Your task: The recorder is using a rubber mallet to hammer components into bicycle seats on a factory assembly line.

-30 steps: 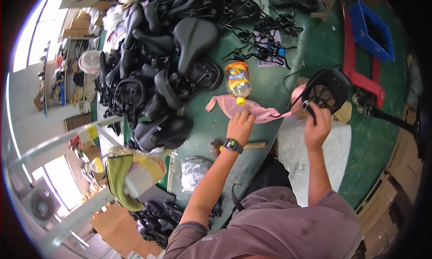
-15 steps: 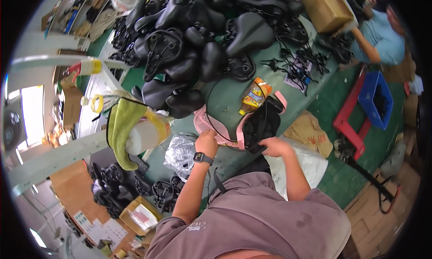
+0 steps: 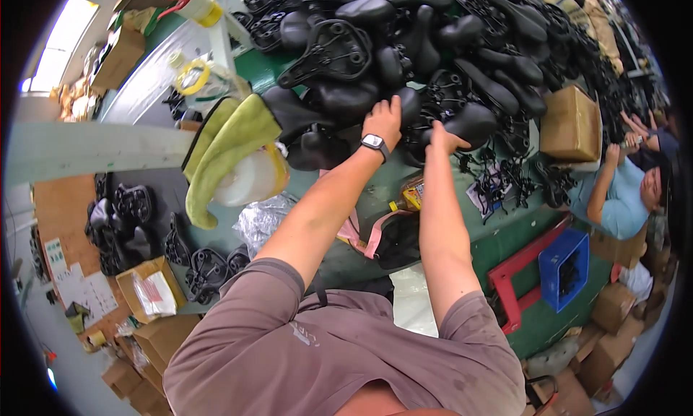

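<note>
A heap of black bicycle saddles [image 3: 346, 51] covers the far part of the green table. My left hand [image 3: 385, 123], with a watch on its wrist, reaches to the heap's near edge, its fingers stretched out against a dark saddle [image 3: 409, 107]. To the right, my right hand [image 3: 444, 138] is at the narrow end of another black saddle [image 3: 473, 123], thumb and fingers apart. Whether it bears any of that saddle's weight I cannot tell. Below my forearms lie a pink-strapped black bag [image 3: 397, 243] and an orange-labelled drink bottle [image 3: 411, 196], both partly hidden.
A green cloth [image 3: 234, 145] hangs over a whitish container at left, near crumpled clear plastic [image 3: 263, 221]. Small black clamp parts [image 3: 498, 181] and a cardboard box [image 3: 570, 123] are at right. Beyond the table are a blue crate [image 3: 564, 271], a red pallet jack [image 3: 516, 286] and a co-worker [image 3: 613, 196].
Both hands have left the pink-strapped bag and moved forward to the saddles. The view has shifted too, bringing more of the heap and the right side of the room into sight.
</note>
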Tool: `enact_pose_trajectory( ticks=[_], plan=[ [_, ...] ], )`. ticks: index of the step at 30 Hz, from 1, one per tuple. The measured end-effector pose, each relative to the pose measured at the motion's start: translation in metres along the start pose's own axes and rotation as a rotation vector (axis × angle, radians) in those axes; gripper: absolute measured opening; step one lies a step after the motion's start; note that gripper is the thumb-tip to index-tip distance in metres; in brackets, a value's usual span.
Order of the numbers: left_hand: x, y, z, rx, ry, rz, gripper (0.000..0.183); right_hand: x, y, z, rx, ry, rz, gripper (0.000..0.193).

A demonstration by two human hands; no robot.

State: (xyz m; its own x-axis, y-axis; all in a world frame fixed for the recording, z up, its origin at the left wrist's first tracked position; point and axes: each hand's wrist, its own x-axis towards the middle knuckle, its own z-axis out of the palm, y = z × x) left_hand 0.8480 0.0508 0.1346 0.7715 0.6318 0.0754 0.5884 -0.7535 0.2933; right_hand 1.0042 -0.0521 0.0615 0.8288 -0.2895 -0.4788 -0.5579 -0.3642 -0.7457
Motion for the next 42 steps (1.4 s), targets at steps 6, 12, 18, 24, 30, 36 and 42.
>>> enact_pose_trajectory(
  ticks=[6,12,18,24,30,36,42],
  plan=[
    [-0.057,0.000,-0.087,-0.390,0.477,0.104,0.074,-0.021,0.018,-0.079,0.571,-0.223,-0.280,0.064],
    [-0.278,-0.045,-0.191,-0.640,0.379,0.033,0.093,-0.182,0.076,-0.226,0.567,-0.599,-0.322,0.056],
    [-0.545,-0.175,-0.249,-0.736,0.233,-0.766,0.073,-0.344,0.191,-0.308,0.026,-1.091,0.001,0.061],
    [-0.584,-0.387,-0.173,-1.142,0.825,-1.164,0.087,-0.477,0.242,-0.163,-0.011,-1.485,0.326,0.050],
    [-0.618,-0.647,-0.092,-0.503,1.086,-1.585,0.086,-0.663,0.312,0.045,-0.095,-1.754,0.223,0.034],
    [-0.628,-0.604,-0.097,-0.599,0.967,-1.315,0.058,-0.602,0.341,0.017,-0.636,-1.976,-0.838,0.034],
    [-0.445,-0.268,-0.201,-0.492,0.402,-0.398,0.054,-0.301,0.155,-0.075,-0.291,-0.519,-0.973,0.023]
  ],
)
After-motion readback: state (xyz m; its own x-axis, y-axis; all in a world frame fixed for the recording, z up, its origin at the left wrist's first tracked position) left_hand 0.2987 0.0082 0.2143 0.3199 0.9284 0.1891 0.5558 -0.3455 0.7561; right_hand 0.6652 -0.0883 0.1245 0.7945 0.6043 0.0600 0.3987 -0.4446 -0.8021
